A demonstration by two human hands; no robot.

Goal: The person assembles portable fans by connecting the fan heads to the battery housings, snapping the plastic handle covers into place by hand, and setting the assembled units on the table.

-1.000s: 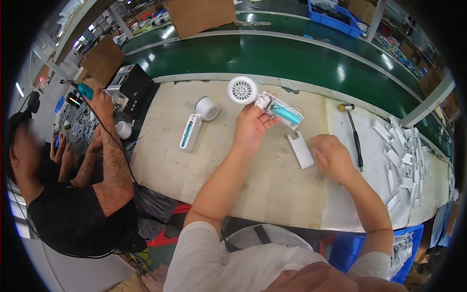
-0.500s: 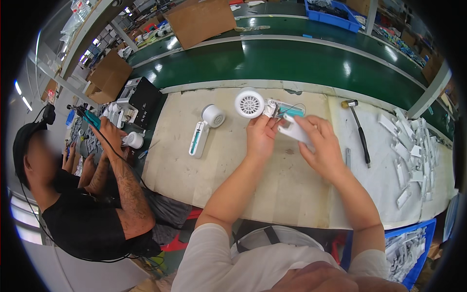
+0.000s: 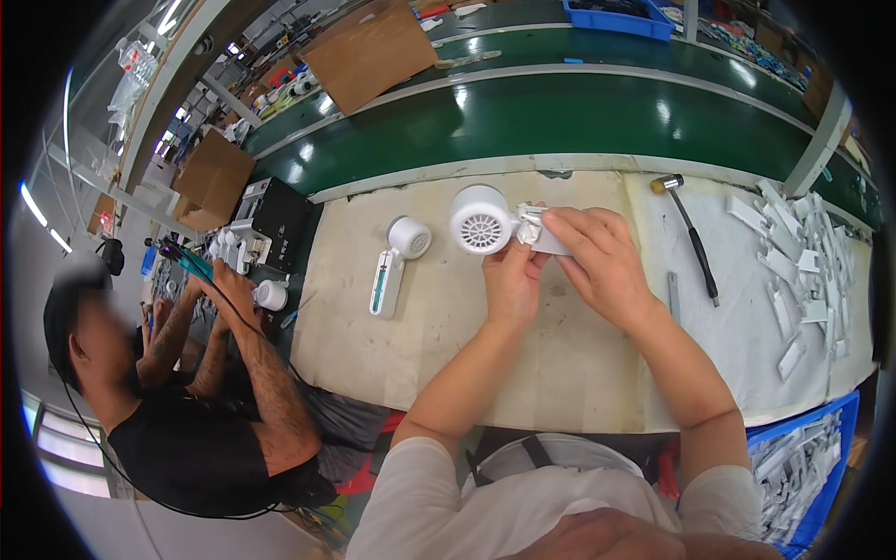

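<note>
A white handheld fan (image 3: 482, 220) with a round grilled head is held above the table's middle. My left hand (image 3: 512, 285) grips its handle from below, just beside the hinge. Over that handle, my right hand (image 3: 605, 266) is closed on a long white handle cover (image 3: 551, 245), mostly hidden under the fingers. The fan's teal inner part is out of sight beneath cover and hand; whether the cover sits fully flush I cannot tell. To the left a second white fan (image 3: 409, 239) lies with its handle toward me, a teal strip showing along it.
A hammer (image 3: 691, 238) and a thin grey metal strip (image 3: 674, 297) lie right of my hands. Beyond them are piled white plastic covers (image 3: 784, 243), with a blue crate (image 3: 845, 439) of parts below. At left a co-worker (image 3: 187, 439) holds a teal tool (image 3: 194, 264).
My right hand has brought the white cover onto the fan's handle, hiding the teal part and wire that showed before. The fan's head has tilted slightly, and the whole view has shifted a little.
</note>
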